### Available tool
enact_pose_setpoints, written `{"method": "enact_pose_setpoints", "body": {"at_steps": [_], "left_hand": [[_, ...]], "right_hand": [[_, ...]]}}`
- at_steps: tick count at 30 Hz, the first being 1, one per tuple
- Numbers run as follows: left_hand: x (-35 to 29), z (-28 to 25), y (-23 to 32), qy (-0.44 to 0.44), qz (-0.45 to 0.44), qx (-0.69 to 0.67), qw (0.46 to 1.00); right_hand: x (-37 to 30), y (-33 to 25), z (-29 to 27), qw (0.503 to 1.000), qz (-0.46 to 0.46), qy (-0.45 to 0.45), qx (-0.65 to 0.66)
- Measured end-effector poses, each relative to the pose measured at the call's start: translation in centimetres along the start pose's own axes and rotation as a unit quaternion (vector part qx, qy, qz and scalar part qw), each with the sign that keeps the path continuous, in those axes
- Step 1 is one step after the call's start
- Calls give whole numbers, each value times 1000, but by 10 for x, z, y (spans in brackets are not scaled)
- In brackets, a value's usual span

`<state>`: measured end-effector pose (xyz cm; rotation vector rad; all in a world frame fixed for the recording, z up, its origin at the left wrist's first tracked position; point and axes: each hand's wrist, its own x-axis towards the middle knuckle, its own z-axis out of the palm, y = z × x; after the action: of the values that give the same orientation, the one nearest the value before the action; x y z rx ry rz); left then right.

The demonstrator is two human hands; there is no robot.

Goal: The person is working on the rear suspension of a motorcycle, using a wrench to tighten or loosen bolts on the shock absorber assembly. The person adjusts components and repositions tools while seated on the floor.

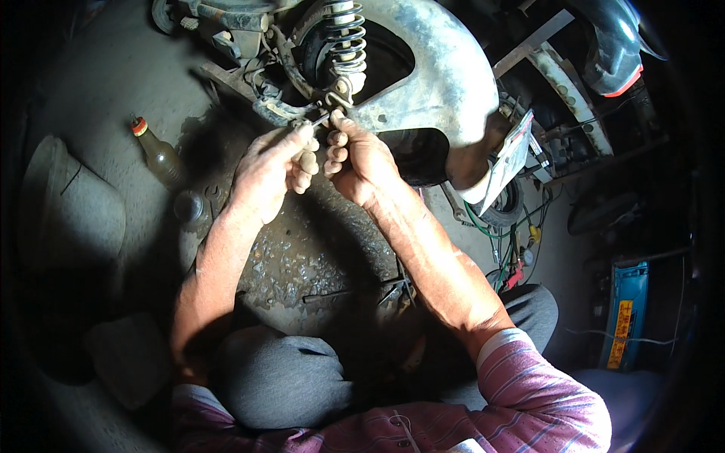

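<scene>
Both my hands meet at the lower end of a coil-spring shock absorber, beside a worn, pale metal cover over a wheel on a motorbike or scooter. My left hand is closed, thumb against curled fingers, with a short thin metal rod showing at its fingertips. Just to its right, my right hand is closed too, its thumb and forefinger pinched close to the shock's lower mount. Whatever sits between those fingers is hidden. The hands are nearly touching.
A bottle with a red cap and a spanner lie left of my forearm, near a bucket. A thin bar tool rests on the wet, dirty floor. Hoses and cables tangle at right.
</scene>
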<state>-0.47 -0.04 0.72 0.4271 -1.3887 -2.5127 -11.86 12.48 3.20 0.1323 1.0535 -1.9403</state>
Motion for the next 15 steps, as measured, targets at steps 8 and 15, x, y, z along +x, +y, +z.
{"method": "enact_pose_setpoints", "body": {"at_steps": [8, 15], "left_hand": [[-6, 3, -18, 121, 296, 451, 833], [-1, -6, -16, 107, 378, 499, 772]], "right_hand": [[-6, 13, -15, 988, -62, -5, -141], [-80, 33, -118, 814, 177, -121, -540]]}}
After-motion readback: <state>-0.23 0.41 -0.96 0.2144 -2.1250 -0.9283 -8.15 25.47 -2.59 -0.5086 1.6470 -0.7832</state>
